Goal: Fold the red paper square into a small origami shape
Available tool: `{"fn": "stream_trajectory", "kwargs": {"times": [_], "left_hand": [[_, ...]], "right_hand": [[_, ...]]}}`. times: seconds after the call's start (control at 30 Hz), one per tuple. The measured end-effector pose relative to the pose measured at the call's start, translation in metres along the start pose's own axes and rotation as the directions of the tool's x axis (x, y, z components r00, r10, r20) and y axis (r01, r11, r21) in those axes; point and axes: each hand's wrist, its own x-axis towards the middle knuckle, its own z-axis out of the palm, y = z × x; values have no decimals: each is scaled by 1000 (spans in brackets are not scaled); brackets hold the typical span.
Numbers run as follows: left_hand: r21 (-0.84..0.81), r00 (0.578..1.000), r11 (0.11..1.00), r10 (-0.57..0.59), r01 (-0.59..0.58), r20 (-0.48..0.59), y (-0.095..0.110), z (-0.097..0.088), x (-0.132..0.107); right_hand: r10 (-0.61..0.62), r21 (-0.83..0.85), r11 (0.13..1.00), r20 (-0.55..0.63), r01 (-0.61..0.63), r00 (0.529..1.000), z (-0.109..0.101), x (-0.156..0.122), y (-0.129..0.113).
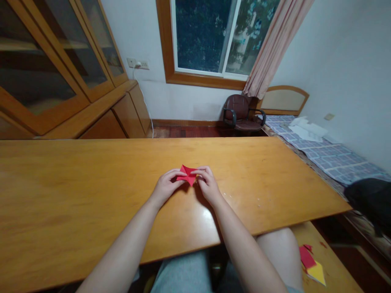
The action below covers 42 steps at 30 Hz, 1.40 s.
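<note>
Between my two hands is a small piece of folded red paper [188, 172], star-like with pointed corners and creases meeting at its middle. My left hand [168, 184] pinches its left side, thumb below and fingers on top. On the right side, my right hand [207, 182] grips it with thumb and fingers, and a bit of yellow shows near those fingertips. The paper is held just over the wooden table [91, 195]; part of its edges is hidden under my fingers.
Small white scraps [259, 200] lie on the table right of my hands. Red and yellow paper pieces [316, 272] rest on a wooden bench [339, 264] at the lower right. Beyond the table stand a brown armchair [240, 110], a glass-door cabinet [88, 95] and a bed [330, 156].
</note>
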Motion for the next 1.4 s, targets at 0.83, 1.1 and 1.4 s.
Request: {"fn": "stream_trajectory", "kwargs": {"times": [0.83,1.1,1.4], "left_hand": [[-164,987,973,-164,162,4,-2,0,2],[-165,983,970,-184,178,-24,-5,5,0],[-154,972,960,-231,234,37,-3,7,-1]], "right_hand": [[148,43,988,4,-148,989,2,1,-1],[273,148,952,-6,-269,962,7,0,6],[235,84,966,100,-243,967,8,-2,7]]}}
